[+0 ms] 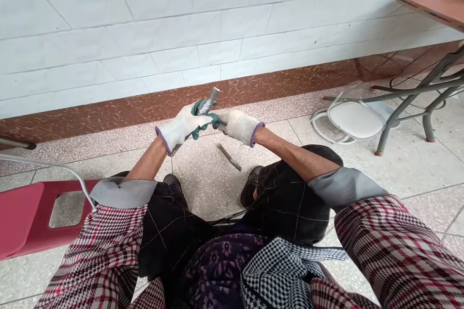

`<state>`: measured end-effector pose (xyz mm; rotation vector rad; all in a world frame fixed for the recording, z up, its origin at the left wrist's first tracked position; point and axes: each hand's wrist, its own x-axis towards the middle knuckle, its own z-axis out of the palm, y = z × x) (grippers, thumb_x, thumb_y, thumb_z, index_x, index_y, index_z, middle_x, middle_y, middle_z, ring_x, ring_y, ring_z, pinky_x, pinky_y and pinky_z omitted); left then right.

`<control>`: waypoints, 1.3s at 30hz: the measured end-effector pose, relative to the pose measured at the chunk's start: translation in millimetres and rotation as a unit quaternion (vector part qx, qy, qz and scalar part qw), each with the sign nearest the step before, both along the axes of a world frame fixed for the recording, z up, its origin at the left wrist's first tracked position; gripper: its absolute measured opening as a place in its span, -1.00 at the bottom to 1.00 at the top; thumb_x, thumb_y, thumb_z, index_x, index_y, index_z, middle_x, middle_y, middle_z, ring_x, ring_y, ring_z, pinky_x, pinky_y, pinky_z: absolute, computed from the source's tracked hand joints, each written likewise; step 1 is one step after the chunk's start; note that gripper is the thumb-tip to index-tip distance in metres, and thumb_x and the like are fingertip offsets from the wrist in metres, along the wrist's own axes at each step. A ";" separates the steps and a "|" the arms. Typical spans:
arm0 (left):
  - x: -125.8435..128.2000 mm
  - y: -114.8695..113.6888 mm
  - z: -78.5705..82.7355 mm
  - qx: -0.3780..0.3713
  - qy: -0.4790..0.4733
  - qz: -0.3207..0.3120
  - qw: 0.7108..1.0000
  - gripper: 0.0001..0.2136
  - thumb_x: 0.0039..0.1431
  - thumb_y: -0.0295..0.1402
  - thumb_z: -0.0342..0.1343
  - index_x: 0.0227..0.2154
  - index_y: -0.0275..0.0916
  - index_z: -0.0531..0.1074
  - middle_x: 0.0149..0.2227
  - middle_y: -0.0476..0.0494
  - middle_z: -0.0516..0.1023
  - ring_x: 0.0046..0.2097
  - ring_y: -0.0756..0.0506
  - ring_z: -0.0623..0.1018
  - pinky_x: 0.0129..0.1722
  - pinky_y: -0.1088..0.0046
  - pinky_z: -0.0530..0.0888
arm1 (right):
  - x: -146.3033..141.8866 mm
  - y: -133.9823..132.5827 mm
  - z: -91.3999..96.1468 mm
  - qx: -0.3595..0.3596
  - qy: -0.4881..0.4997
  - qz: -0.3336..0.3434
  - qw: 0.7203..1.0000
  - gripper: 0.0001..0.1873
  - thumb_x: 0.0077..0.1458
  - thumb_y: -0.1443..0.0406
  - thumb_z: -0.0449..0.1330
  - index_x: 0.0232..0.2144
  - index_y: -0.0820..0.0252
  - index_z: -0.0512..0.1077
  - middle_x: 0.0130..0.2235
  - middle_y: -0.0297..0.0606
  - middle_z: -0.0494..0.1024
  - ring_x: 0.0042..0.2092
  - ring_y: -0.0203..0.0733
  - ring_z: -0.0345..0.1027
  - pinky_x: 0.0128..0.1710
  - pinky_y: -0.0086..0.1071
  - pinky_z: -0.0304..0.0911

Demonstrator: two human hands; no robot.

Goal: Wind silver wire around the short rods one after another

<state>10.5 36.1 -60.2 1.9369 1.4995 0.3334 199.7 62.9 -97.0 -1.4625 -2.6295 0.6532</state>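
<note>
Both my hands wear white knit gloves with green coated palms, raised in front of my knees. My left hand (189, 121) is closed round a metal cylinder (208, 101) that slants up to the right. Its upper end is smooth; the part by my fingers looks silvery and ridged, as if wound with wire. The lower end is hidden in the glove. Just below the cylinder, my right hand (236, 123) is pinched against my left fingertips; what lies in the pinch is too small to make out. A thin greyish stick (229, 157) lies on the floor between my feet.
A white tiled wall (163, 19) with a brown base stands close ahead. At my left is a red plastic chair (39, 212). To the right are a white round-seated stool (357, 119) lying low, a grey metal frame (402, 101) and an orange tabletop (437, 5).
</note>
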 end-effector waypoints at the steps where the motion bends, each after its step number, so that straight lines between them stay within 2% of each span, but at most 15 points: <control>1: -1.1 -1.2 1.9 -0.013 -0.042 0.011 0.999 -0.44 0.47 -0.25 -0.16 0.46 -0.22 0.24 -0.27 -0.20 0.60 -0.42 -0.03 0.49 -0.47 0.43 0.48 | 0.4 -0.9 0.8 0.001 0.001 0.004 1.000 -0.72 0.43 0.28 0.11 -0.01 0.18 0.60 -0.10 -0.15 0.68 -0.16 -0.14 0.49 -0.19 -0.31 0.24; 4: -4.2 -2.7 6.2 -0.047 -0.150 0.044 0.987 -0.47 0.53 -0.16 -0.25 0.37 -0.22 0.36 -0.36 -0.14 0.54 -0.53 0.02 0.37 -0.47 0.44 0.48 | 5.3 -1.1 3.5 -0.009 0.017 -0.002 1.000 -0.72 0.43 0.32 0.08 -0.03 0.18 0.60 -0.08 -0.15 0.69 -0.13 -0.14 0.51 -0.14 -0.31 0.28; 6: -5.5 -1.4 5.8 -0.062 -0.197 0.060 0.977 -0.53 0.52 -0.15 -0.15 0.29 -0.25 0.42 -0.35 -0.15 0.54 -0.53 0.05 0.34 -0.47 0.46 0.48 | 8.1 -2.1 6.0 -0.011 0.024 -0.006 1.000 -0.72 0.45 0.31 0.07 -0.04 0.17 0.59 -0.05 -0.16 0.69 -0.10 -0.14 0.52 -0.12 -0.31 0.29; 9: -5.8 3.5 -1.2 -0.063 -0.257 0.091 0.960 -0.67 0.39 -0.34 0.07 0.12 -0.33 0.50 -0.27 -0.21 0.58 -0.50 0.07 0.36 -0.48 0.48 0.46 | 9.2 -6.4 10.8 -0.005 0.014 -0.006 1.000 -0.73 0.47 0.29 0.09 -0.03 0.15 0.60 -0.05 -0.16 0.69 -0.10 -0.13 0.52 -0.14 -0.32 0.27; 11: -5.8 7.8 -8.5 -0.044 -0.266 0.113 0.956 -0.72 0.27 -0.41 0.19 0.02 -0.35 0.53 -0.23 -0.23 0.59 -0.49 0.07 0.39 -0.50 0.46 0.46 | 9.3 -9.5 13.8 -0.012 0.010 -0.013 1.000 -0.74 0.44 0.32 0.10 -0.03 0.15 0.60 -0.09 -0.17 0.69 -0.14 -0.13 0.52 -0.19 -0.31 0.26; 13: -6.6 12.2 -15.5 -0.021 -0.242 0.123 0.962 -0.72 0.19 -0.40 0.28 -0.03 -0.34 0.54 -0.21 -0.22 0.60 -0.49 0.06 0.41 -0.50 0.43 0.48 | 10.1 -12.0 16.6 -0.016 0.024 -0.016 0.999 -0.74 0.42 0.35 0.10 -0.04 0.16 0.60 -0.12 -0.19 0.69 -0.18 -0.14 0.51 -0.21 -0.32 0.25; 16: -8.2 18.1 -21.5 0.021 -0.150 0.113 0.982 -0.67 0.17 -0.33 0.32 -0.01 -0.27 0.57 -0.16 -0.20 0.64 -0.43 0.00 0.50 -0.44 0.40 0.52 | 12.8 -14.7 22.1 0.007 0.044 -0.009 0.999 -0.72 0.44 0.34 0.10 0.00 0.17 0.60 -0.12 -0.19 0.68 -0.16 -0.13 0.51 -0.18 -0.30 0.24; 19: -6.3 22.0 -21.7 0.079 0.066 0.060 0.993 -0.62 0.24 -0.23 0.29 0.10 -0.17 0.58 -0.09 -0.21 0.69 -0.21 -0.16 0.64 -0.25 0.32 0.54 | 15.5 -15.9 30.2 0.049 0.007 -0.016 0.999 -0.70 0.45 0.31 0.12 0.08 0.16 0.58 -0.10 -0.15 0.68 -0.13 -0.06 0.52 -0.19 -0.25 0.23; 22: 0.8 20.9 -21.5 0.088 0.296 -0.029 0.951 -0.62 0.36 -0.17 0.15 0.16 -0.11 0.56 -0.05 -0.29 0.71 -0.08 -0.31 0.68 -0.17 0.20 0.52 | 18.1 -12.2 35.4 0.074 -0.026 -0.017 0.997 -0.72 0.45 0.28 0.13 0.06 0.16 0.60 -0.15 -0.14 0.67 -0.17 -0.05 0.51 -0.23 -0.23 0.19; 24: 6.3 17.3 -23.1 0.079 0.351 -0.094 0.928 -0.62 0.41 -0.15 0.06 0.18 -0.10 0.54 -0.07 -0.31 0.71 -0.09 -0.35 0.68 -0.19 0.18 0.51 | 20.6 -6.3 33.8 0.082 -0.020 -0.017 0.996 -0.74 0.43 0.28 0.14 0.00 0.16 0.61 -0.18 -0.15 0.66 -0.18 -0.05 0.51 -0.22 -0.22 0.20; 26: 11.0 13.4 -25.3 0.075 0.344 -0.126 0.928 -0.59 0.43 -0.10 0.04 0.21 -0.10 0.51 -0.13 -0.30 0.71 -0.12 -0.35 0.68 -0.20 0.19 0.50 | 23.1 0.9 27.7 0.071 0.015 -0.035 0.997 -0.76 0.39 0.32 0.16 -0.03 0.18 0.62 -0.18 -0.16 0.66 -0.18 -0.06 0.51 -0.20 -0.22 0.23; 30: 16.0 10.0 -27.8 0.071 0.298 -0.085 0.948 -0.54 0.42 -0.06 0.09 0.25 -0.17 0.48 -0.12 -0.31 0.70 -0.11 -0.30 0.67 -0.17 0.25 0.49 | 22.6 10.3 10.7 0.013 0.186 -0.097 0.978 -0.74 0.30 0.43 0.10 -0.12 0.21 0.59 -0.19 -0.20 0.65 -0.19 -0.15 0.51 -0.16 -0.27 0.32; 32: 17.3 9.4 -27.5 0.070 0.290 -0.071 0.952 -0.54 0.40 -0.09 0.13 0.24 -0.21 0.48 -0.09 -0.31 0.69 -0.10 -0.28 0.66 -0.15 0.28 0.49 | 17.8 11.3 5.1 0.015 0.219 -0.121 0.968 -0.76 0.31 0.43 0.09 -0.17 0.21 0.57 -0.22 -0.20 0.64 -0.21 -0.16 0.51 -0.18 -0.28 0.33; 36: 18.3 4.3 -25.0 0.050 0.262 -0.033 0.963 -0.53 0.32 -0.12 0.24 0.21 -0.21 0.50 -0.13 -0.26 0.69 -0.11 -0.25 0.64 -0.13 0.29 0.51 | 3.8 10.9 6.4 0.066 0.109 -0.132 0.983 -0.84 0.36 0.35 0.16 -0.15 0.18 0.56 -0.24 -0.19 0.64 -0.20 -0.09 0.49 -0.22 -0.27 0.25; 39: 15.9 -2.2 -22.5 -0.023 0.065 0.039 0.997 -0.59 0.25 -0.22 0.31 0.14 -0.16 0.55 -0.10 -0.21 0.68 -0.07 -0.23 0.62 -0.12 0.27 0.54 | -3.6 9.8 15.8 0.093 0.035 -0.124 0.987 -0.81 0.41 0.30 0.16 -0.05 0.14 0.56 -0.17 -0.16 0.68 -0.17 -0.06 0.51 -0.23 -0.26 0.19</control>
